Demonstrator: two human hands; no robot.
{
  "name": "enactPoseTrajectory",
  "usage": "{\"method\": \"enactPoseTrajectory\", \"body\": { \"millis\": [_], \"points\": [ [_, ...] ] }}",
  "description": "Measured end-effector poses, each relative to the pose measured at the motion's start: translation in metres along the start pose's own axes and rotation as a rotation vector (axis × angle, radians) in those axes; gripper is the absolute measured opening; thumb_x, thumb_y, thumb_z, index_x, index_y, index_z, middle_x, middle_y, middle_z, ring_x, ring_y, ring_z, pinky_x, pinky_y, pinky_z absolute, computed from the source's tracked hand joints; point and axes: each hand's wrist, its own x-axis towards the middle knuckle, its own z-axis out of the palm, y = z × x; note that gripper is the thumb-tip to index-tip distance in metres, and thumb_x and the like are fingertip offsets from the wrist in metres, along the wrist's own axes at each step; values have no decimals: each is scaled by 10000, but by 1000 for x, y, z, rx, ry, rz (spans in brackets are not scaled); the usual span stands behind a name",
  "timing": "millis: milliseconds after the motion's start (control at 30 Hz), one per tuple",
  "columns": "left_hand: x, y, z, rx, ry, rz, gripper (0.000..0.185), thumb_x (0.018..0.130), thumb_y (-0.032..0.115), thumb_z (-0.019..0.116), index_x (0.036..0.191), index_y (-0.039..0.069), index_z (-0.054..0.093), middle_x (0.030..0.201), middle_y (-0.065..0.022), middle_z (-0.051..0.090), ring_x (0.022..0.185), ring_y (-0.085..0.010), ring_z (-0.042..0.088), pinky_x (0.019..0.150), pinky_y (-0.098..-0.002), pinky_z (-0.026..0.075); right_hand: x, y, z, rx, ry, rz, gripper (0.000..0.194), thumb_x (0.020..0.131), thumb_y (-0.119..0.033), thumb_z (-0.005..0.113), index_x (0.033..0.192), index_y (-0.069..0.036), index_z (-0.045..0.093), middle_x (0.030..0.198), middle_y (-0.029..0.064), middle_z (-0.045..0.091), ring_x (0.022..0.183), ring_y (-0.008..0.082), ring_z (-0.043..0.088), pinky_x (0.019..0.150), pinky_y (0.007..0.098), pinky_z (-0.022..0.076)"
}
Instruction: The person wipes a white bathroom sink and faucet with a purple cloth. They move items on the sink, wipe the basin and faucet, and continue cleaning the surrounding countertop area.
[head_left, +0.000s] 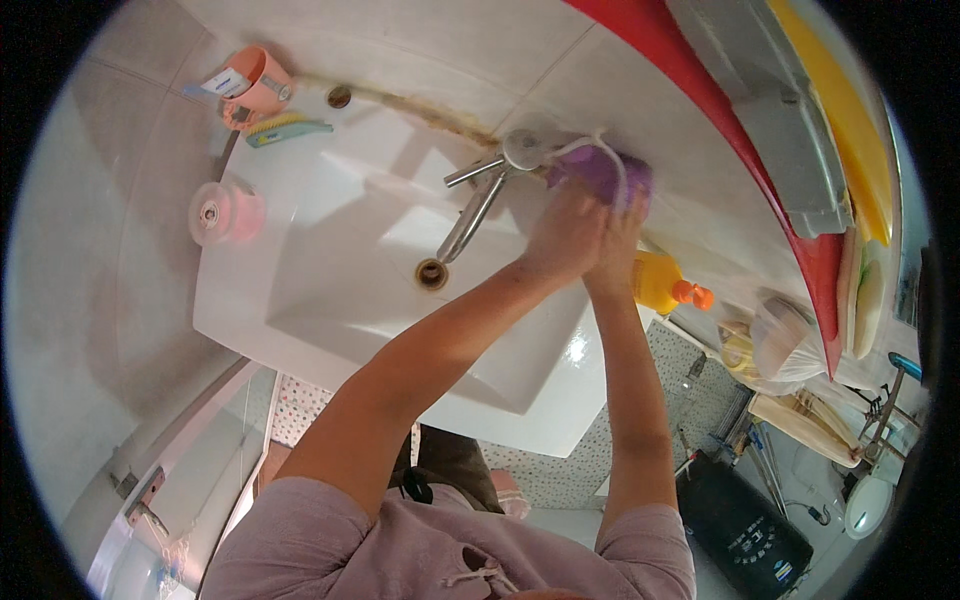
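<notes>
A bunched purple cloth (596, 169) is at the back right corner of a white ceramic washbasin (322, 300), close to the tiled wall. My left hand (568, 232) grips its near side, with the fingertips partly hidden. Against it lies my right hand (621, 236), its fingers on the right part of the same cloth and slightly blurred. A white cord (621, 169) loops over the cloth from beside the chrome tap (480, 210). Below the tap's spout is the drain hole (431, 274).
A yellow pump bottle (656, 281) stands close beside my right wrist. On the left are a pink mug (259, 82), a scrubbing brush (285, 130) and a pink round container (229, 214). A red-edged shelf (739, 135) overhangs at upper right; a black bin (739, 510) stands below.
</notes>
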Motion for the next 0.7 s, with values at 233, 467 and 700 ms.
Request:
{"method": "enactPoseTrajectory", "body": {
  "millis": [233,467,700],
  "points": [
    [-2,2,9,-28,71,-288,580,792,93,526,1320,-66,344,1243,-288,420,1111,-430,435,970,-481,362,19,0,14,0,-168,-113,606,821,-236,495,1385,-58,364,1443,131,339,1353,305,288,1128,454,189],
    [-3,22,6,-99,38,-62,617,804,175,587,1304,-85,335,1237,-268,415,1147,-451,409,992,-472,352,-13,8,-6,249,-96,226,534,867,-241,491,1368,-83,397,1405,159,384,1339,335,300,1111,414,226],
    [4,-1,11,-76,302,-283,711,758,228,656,1284,-94,303,1180,-300,442,1078,-469,435,917,-484,392,20,-12,45,-6,-153,-73,519,872,-253,481,1368,-124,398,1423,117,367,1316,332,323,1095,405,252]
  ]
}}
